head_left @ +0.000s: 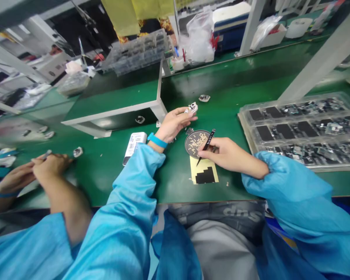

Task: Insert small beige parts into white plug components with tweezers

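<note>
My left hand [175,123] is closed on a small white part with dark details [191,108], held up above the green bench. In my right hand [226,153] is a pair of black tweezers [206,144], gripped like a pen with the tip pointing down. The tweezers' tip is over a yellow sheet [196,171] that carries a black stepped patch [205,175]. Just behind the sheet, a round dark dish [187,147] holds many tiny beige pieces [196,143]. Another white part [204,98] lies on the bench beyond my left hand.
A clear compartment tray [303,118] full of small parts stands at right. A white box-shaped device [134,146] lies left of my wrist, near a raised green shelf [113,97]. At far left are a co-worker's hands [43,169]. A slanted post [317,50] rises behind the tray.
</note>
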{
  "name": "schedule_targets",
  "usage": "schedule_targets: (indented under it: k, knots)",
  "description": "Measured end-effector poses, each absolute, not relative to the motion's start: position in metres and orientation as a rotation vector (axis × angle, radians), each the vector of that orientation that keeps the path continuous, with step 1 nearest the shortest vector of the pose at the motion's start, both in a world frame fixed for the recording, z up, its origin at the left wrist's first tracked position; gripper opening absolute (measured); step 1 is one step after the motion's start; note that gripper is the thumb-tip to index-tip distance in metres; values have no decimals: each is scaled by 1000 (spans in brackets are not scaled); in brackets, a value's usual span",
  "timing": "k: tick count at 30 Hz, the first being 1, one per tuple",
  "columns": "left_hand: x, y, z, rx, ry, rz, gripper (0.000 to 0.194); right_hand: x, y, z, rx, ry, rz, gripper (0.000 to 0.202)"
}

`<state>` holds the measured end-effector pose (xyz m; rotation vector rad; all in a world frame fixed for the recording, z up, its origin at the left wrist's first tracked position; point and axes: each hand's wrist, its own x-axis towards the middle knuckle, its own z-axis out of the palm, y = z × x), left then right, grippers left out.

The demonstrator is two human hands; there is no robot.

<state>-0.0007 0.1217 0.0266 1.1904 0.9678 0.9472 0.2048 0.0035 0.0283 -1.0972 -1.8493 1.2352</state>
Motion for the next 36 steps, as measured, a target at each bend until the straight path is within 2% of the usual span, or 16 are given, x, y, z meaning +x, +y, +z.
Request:
schedule_targets:
  k: [4,7,16,21,25,31,36]
  knots:
    - [-19,70,31,957,859,825,43,211,2,30,-1135,-2009,1142,18]
    - [-22,58,26,1033,825,726,28,213,2,31,-1174,-2061,1084,17]
    - [-10,47,14,1811,1035,851,11,215,4,32,-1237,-2164,1073,16]
    - [-10,44,10,1985,1010,766,14,215,4,30,-1224,-2171,1092,17]
    - [-14,43,13,2220,1013,703,24,215,4,28,-1197,-2166,1097,15]
    - [-13,31,21,2487,1086,510,28,216,0,41,-1147,-1940,1270,21]
    - [-5,18,26,2562,1364,455,30,214,-1,48,-1145,-1694,1017,22]
